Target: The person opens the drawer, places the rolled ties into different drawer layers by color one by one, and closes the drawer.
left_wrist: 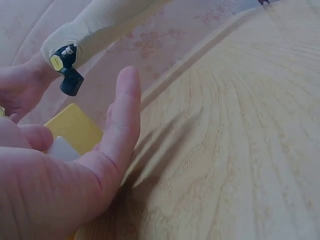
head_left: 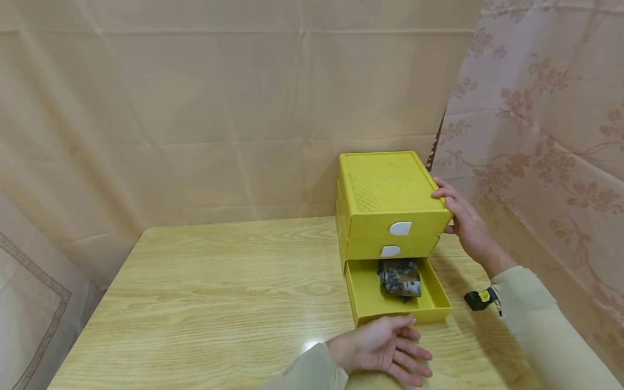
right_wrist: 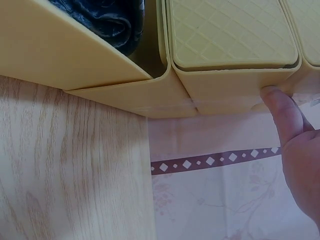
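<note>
A yellow drawer unit [head_left: 390, 184] stands at the back right of the table, its bottom drawer [head_left: 365, 303] pulled out. Inside the drawer lies a dark, shiny, patterned bundle [head_left: 401, 277], apparently rolled cloth; the right wrist view shows part of its dark folds [right_wrist: 112, 22]. My left hand [head_left: 382, 346] is just in front of the drawer, fingers extended and holding nothing; whether it touches the drawer front I cannot tell. My right hand [head_left: 465, 222] rests against the unit's upper right side, fingertips at the top edge. In the right wrist view its thumb [right_wrist: 285, 112] touches the side wall.
White tabs [head_left: 401, 228] mark the two upper drawers, which are pushed in. Wood-patterned table [head_left: 219, 292] extends to the left. A beige curtain [head_left: 219, 108] hangs behind, and a floral cloth [head_left: 551, 135] hangs close on the right. A black wrist camera [head_left: 479, 299] sits on the right wrist.
</note>
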